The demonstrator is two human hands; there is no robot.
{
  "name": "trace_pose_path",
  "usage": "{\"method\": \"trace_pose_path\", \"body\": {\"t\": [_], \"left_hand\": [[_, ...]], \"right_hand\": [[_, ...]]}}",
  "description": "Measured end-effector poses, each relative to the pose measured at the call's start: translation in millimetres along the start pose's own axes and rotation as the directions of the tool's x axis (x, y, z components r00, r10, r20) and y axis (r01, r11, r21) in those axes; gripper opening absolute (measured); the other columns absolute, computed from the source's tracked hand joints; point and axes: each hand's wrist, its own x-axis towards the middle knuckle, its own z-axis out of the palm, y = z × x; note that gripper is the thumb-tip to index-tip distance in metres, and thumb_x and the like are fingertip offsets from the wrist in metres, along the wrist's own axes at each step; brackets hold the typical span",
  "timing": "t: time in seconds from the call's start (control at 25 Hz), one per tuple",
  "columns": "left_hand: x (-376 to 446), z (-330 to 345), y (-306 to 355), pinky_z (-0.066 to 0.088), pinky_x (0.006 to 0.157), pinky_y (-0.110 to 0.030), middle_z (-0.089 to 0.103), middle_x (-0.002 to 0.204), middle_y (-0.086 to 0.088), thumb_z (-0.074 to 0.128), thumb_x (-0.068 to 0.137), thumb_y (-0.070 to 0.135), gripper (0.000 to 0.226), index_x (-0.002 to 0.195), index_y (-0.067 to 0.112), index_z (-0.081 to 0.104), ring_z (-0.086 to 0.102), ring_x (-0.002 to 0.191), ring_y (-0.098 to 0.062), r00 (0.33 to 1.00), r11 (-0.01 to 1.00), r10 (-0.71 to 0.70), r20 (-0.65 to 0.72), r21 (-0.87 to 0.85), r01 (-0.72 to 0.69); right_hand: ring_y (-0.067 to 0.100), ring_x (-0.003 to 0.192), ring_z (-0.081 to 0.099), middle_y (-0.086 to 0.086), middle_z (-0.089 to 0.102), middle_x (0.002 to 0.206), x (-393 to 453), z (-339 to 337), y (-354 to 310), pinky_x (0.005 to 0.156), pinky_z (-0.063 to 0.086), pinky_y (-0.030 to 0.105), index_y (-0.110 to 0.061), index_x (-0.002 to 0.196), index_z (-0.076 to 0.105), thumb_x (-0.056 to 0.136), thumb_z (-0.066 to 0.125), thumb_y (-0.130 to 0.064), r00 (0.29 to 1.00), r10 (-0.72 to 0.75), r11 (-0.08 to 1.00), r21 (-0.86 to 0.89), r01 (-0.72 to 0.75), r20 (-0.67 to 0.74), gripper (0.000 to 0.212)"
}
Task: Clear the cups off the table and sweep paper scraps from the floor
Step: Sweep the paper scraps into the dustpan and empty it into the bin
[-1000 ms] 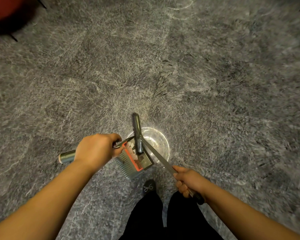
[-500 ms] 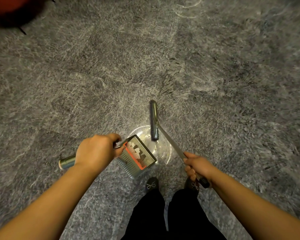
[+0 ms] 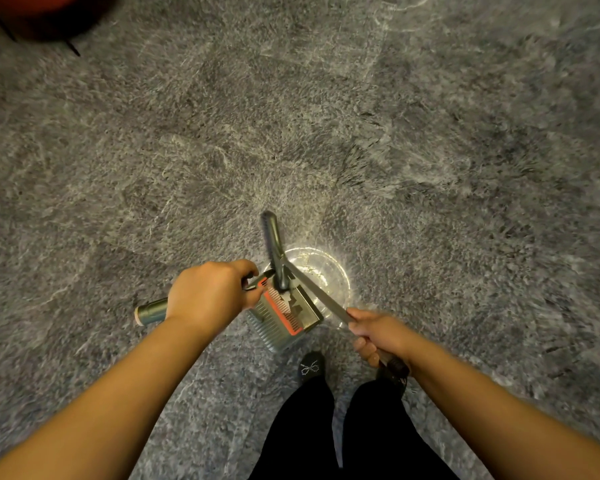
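Two tools: a grey metal dustpan with an orange-red comb edge (image 3: 284,315) and a grey long-handled broom (image 3: 274,249), both just below the frame's centre.
Dustpan: held above the grey floor, tilted, with pale paper scraps (image 3: 293,304) lying inside it.
Broom: its narrow head pointed up the frame, lower end over the dustpan's mouth; its flat shaft ran down and right.
Left hand (image 3: 210,294): fingers curled round the dustpan's round grey handle (image 3: 151,311), which stuck out to the left of the fist.
Right hand (image 3: 378,336): wrapped round the broom shaft near its black end.
Circle of light (image 3: 321,271): a bright ring on the speckled grey floor (image 3: 430,168) behind both tools.
Person: black trousers (image 3: 357,431) and a dark shoe (image 3: 310,368) at lower centre.
Upper left: a blurred red shape (image 3: 32,8).
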Motion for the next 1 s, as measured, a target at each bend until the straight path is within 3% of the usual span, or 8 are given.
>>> {"method": "trace_pose_path", "body": {"t": [0.12,0.28,0.36,0.64,0.92,1.0], "left_hand": [[0.6,0.2,-0.4,0.05,0.054,-0.027,0.071,0.081,0.009,0.061,0.084,0.058,0.033,0.109,0.037,0.065,0.067,0.071,-0.017,1.0,1.0,0.011,-0.001,0.01,-0.011],[-3.9,-0.6,-1.4,0.049,0.052,-0.025,0.072,0.081,0.009,0.062,0.084,0.057,0.033,0.108,0.034,0.066,0.067,0.07,-0.016,0.999,0.999,0.04,-0.026,0.005,-0.04],[-7.9,-1.8,-3.0,0.049,0.053,-0.026,0.072,0.08,0.009,0.062,0.084,0.056,0.033,0.106,0.032,0.068,0.067,0.07,-0.016,0.999,0.999,0.04,-0.023,-0.008,-0.04],[-27.9,-17.2,-36.1,0.027,0.043,-0.019,0.07,0.073,0.01,0.068,0.076,0.06,0.034,0.1,0.037,0.068,0.066,0.065,-0.019,0.991,0.993,-0.117,-0.069,-0.018,0.116],[-48.3,-8.3,-63.9,0.045,0.048,-0.024,0.072,0.078,0.008,0.067,0.077,0.06,0.04,0.108,0.036,0.068,0.067,0.07,-0.018,0.989,0.989,-0.148,-0.014,0.008,0.148],[-48.4,-5.9,-64.2,0.041,0.048,-0.023,0.072,0.077,0.008,0.066,0.076,0.061,0.041,0.107,0.035,0.069,0.067,0.069,-0.019,0.989,0.99,-0.144,-0.026,0.002,0.144]], "right_hand": [[0.006,0.033,0.03,0.001,0.037,0.051,-25.9,3.2,3.0,0.035,0.027,0.012,-0.032,0.106,0.053,0.102,0.037,-0.008,1.0,-0.002,1.0,0.032,0.001,0.019,0.029],[0.007,0.031,0.031,0.002,0.037,0.051,-41.6,-2.3,-6.9,0.034,0.027,0.013,-0.03,0.141,0.035,0.101,0.037,-0.005,0.999,-0.037,0.998,0.046,0.039,-0.04,0.047],[0.007,0.03,0.031,0.002,0.039,0.048,-43.8,-8.7,-13.1,0.033,0.027,0.013,-0.027,0.147,0.03,0.101,0.036,-0.005,0.996,-0.059,0.996,0.067,0.063,-0.067,0.051],[0.009,0.03,0.033,0.002,0.042,0.046,-31.8,-24.7,-22.4,0.031,0.029,0.015,-0.025,0.15,0.024,0.101,0.038,-0.007,0.985,-0.094,0.992,0.066,0.105,-0.146,0.054],[0.008,0.032,0.035,0.004,0.041,0.054,-2.5,-16.7,-14.7,0.032,0.031,0.016,-0.024,0.148,0.028,0.101,0.037,-0.005,0.981,-0.081,0.996,-0.056,0.073,-0.174,0.052],[0.007,0.034,0.035,0.003,0.041,0.054,6.0,-7.5,-8.6,0.033,0.03,0.016,-0.023,0.147,0.03,0.101,0.035,-0.004,0.987,-0.058,0.994,-0.105,0.042,-0.151,0.051]]}}
